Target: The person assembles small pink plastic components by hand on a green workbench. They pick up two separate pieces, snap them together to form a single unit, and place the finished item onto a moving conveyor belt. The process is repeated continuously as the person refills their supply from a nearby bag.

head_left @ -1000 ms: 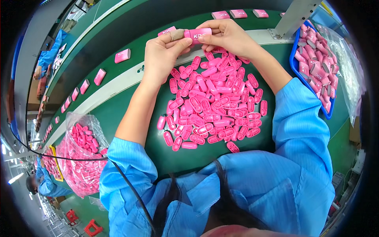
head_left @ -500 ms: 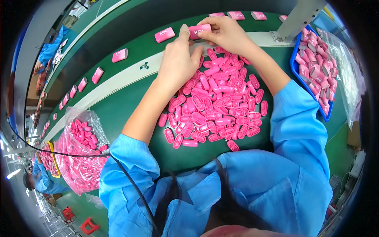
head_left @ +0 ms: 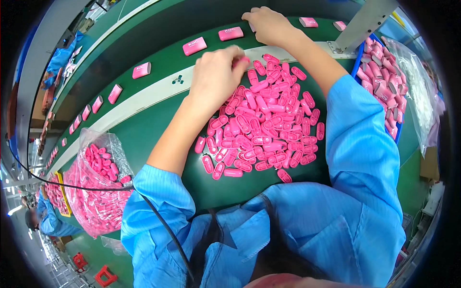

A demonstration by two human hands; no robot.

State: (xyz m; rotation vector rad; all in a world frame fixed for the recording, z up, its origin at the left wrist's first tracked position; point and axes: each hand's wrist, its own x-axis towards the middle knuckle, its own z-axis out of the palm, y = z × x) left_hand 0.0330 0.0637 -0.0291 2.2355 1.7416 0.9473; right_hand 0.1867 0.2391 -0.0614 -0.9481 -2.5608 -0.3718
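Note:
My left hand (head_left: 215, 72) is closed above the back edge of the pile, with a pink cap (head_left: 245, 62) partly showing at its thumb and fingertips. The pile of glossy pink oval caps (head_left: 269, 122) lies on the green bench below. My right hand (head_left: 271, 28) reaches over the belt, its fingers bent down around a pink shell (head_left: 252, 27) that they mostly hide. Left of it on the belt lies a pink flattened shell (head_left: 231, 33) with pale lettering, and another such shell (head_left: 194, 46) lies farther left.
More shells line the green belt (head_left: 165, 55) behind a pale rail (head_left: 158, 86). A blue tray (head_left: 396, 137) of shells stands at right beside clear plastic bags (head_left: 415, 81). At left sits a clear bag of caps (head_left: 98, 192). A metal post (head_left: 361, 26) rises at the back right.
Both hands have parted from the shell they held, which now lies on the belt. My right hand has moved up over the belt. The belt's shells have shifted left.

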